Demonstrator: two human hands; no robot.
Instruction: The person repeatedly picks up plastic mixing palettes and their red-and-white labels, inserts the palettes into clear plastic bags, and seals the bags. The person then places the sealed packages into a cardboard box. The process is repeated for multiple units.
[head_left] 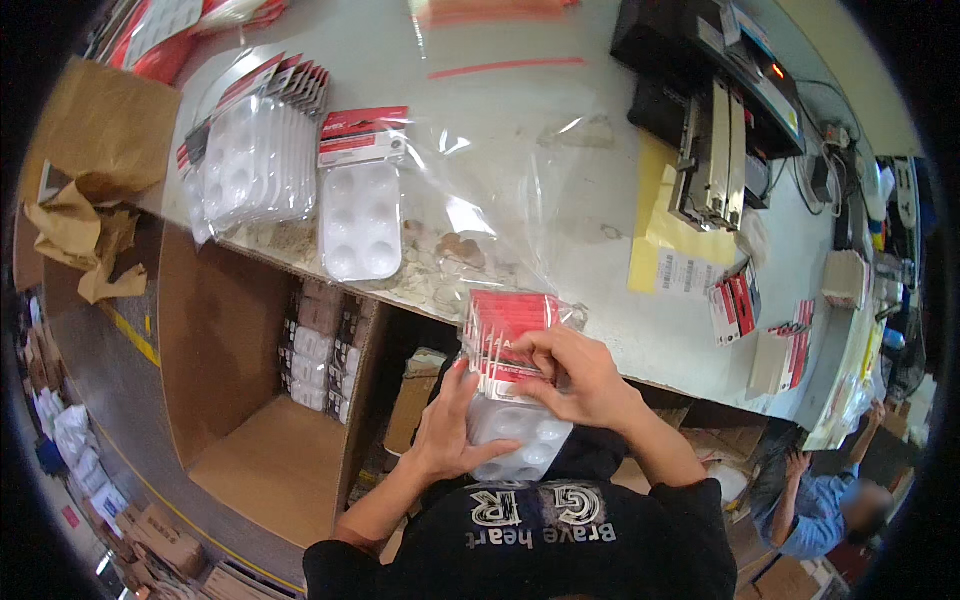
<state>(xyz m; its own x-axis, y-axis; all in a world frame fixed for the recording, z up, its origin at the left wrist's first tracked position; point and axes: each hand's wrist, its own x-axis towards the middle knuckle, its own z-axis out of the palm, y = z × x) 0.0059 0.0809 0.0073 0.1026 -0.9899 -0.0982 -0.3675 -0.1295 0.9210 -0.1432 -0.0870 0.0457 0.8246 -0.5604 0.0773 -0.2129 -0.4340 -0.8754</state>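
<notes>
Close to my body, at the table's near edge, is a stack of white plastic paint palettes [520, 430] with round wells and red-and-white header cards [512, 318]. My left hand [440, 432] is wrapped round the stack's left side, its thumb across the front palette. The fingers of my right hand [585, 378] are pinched at the lower part of the header cards. A clear plastic bag [490, 225] lies on the table just beyond. Left of it lies a single carded palette [362, 220], beside a row of packed palettes [262, 160].
An open cardboard box [225, 340] with wrapped packs stands below the table's left side. Crumpled brown paper [85, 230] lies at far left. A black machine [720, 90], a yellow sheet [665, 235] and more carded packs [735, 305] occupy the table's right. Another person [815, 505] works at lower right.
</notes>
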